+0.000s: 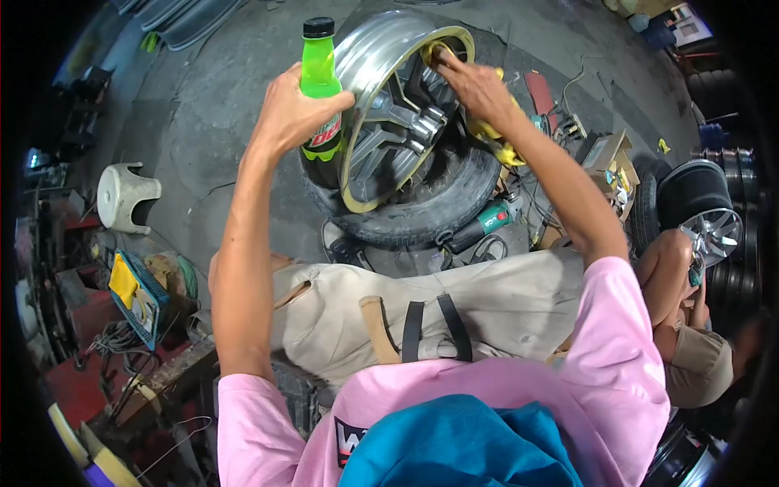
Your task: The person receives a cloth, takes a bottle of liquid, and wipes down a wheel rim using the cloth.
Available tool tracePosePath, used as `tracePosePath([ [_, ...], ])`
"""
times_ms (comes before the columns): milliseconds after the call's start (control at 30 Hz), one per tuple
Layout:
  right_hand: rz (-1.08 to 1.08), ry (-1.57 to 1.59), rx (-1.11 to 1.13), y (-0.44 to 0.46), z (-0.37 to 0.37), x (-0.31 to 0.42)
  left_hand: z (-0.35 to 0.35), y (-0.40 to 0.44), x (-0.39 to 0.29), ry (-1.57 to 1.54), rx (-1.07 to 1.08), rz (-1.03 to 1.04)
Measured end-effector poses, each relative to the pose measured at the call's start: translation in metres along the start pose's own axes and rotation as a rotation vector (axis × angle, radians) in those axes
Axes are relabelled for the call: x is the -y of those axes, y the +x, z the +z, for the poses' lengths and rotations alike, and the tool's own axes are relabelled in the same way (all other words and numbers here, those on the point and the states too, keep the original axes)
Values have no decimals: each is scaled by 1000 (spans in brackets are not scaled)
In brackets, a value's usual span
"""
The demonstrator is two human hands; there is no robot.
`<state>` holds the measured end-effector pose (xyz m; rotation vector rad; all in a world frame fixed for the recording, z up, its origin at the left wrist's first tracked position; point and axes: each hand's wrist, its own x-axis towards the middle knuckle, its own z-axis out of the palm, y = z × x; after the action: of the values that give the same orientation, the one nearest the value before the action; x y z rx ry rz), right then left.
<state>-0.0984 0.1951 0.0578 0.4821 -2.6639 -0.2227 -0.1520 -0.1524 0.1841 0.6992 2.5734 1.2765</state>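
Note:
My left hand (296,114) is wrapped round a green plastic bottle (322,71) with a black cap, held upright at the left side of a silver alloy wheel rim (377,57). The rim stands tilted on a black tyre (438,207) that lies flat on the floor. At the rim's upper right edge, my right hand (475,85) presses a yellow cloth (438,53) against the lip. More yellow cloth (503,148) hangs below my right wrist.
A green angle grinder (487,223) with cables lies beside the tyre. A white stool (128,197) and a blue basket (138,299) stand at left. At right are a cardboard box (608,158), stacked wheels (694,191) and another person's bent leg (667,264).

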Motion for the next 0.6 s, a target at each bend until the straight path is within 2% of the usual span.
tracePosePath([
  [33, 90, -34, 132, -3, -10, 19, -1, 0, 2, 8, -2, 13],
  [67, 52, -21, 239, -3, -19, 32, -3, 0, 5, 13, -3, 9],
  [133, -72, 160, 285, -15, -18, 41, 0, 1, 4, 8, 10, -15],
  [233, -144, 185, 265, -5, -18, 27, -3, -4, -2, -5, 15, 11],
  [333, -117, 96, 225, 15, -21, 11, 1, -5, 2, 27, -1, 86],
  [400, 47, -48, 277, 27, -42, 7, 0, -3, 8, 60, -13, 91],
  [500, -15, -1, 217, 19, -48, -9, 2, -5, 6, 48, -13, 97],
  [567, -82, 40, 29, 8, -39, -18, 1, -3, 3, 12, -20, 79],
  [600, -88, 45, 32, 10, -40, -15, 1, -3, 4, 23, -37, 84],
])
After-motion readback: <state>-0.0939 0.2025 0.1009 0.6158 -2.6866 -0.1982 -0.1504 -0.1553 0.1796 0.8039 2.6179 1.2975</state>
